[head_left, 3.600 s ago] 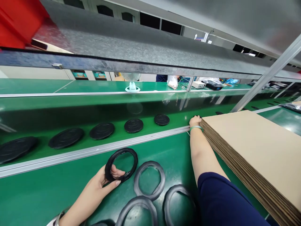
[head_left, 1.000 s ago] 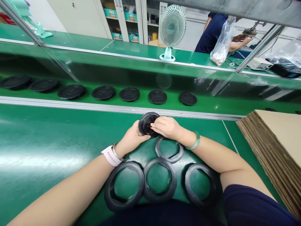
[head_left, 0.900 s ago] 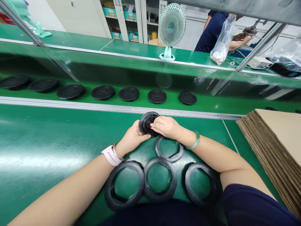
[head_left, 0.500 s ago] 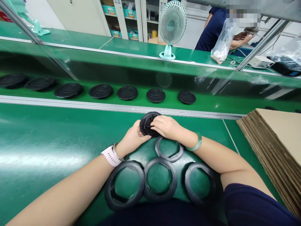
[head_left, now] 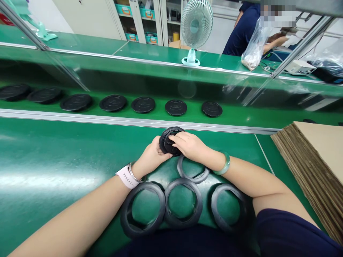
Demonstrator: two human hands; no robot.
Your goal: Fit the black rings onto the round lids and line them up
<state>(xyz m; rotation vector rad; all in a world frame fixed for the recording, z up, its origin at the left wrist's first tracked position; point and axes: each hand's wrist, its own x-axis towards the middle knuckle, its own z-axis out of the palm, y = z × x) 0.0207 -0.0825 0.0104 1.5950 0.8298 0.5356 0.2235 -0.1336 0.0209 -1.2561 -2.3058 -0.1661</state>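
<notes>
Both hands hold one round black part (head_left: 168, 139), a disc seated in a ring, tilted up off the green table. My left hand (head_left: 150, 157) grips its lower left edge with fingers curled. My right hand (head_left: 189, 145) lies over its right side, fingertips pressing on the face. Just below the hands lies a black ring (head_left: 193, 170), and three more black rings (head_left: 183, 204) sit in a row nearer my body.
Several black discs (head_left: 143, 104) lie in a line on the conveyor belt (head_left: 241, 117) beyond the metal rail. A stack of cardboard sheets (head_left: 313, 157) fills the right side. A small fan (head_left: 195, 26) and another person's arm (head_left: 270, 43) are across the line.
My right hand fetched a disc from the belt by the cardboard and both hands brought it into the ring. Over the last second the hands barely move; discs on the belt drift left.
</notes>
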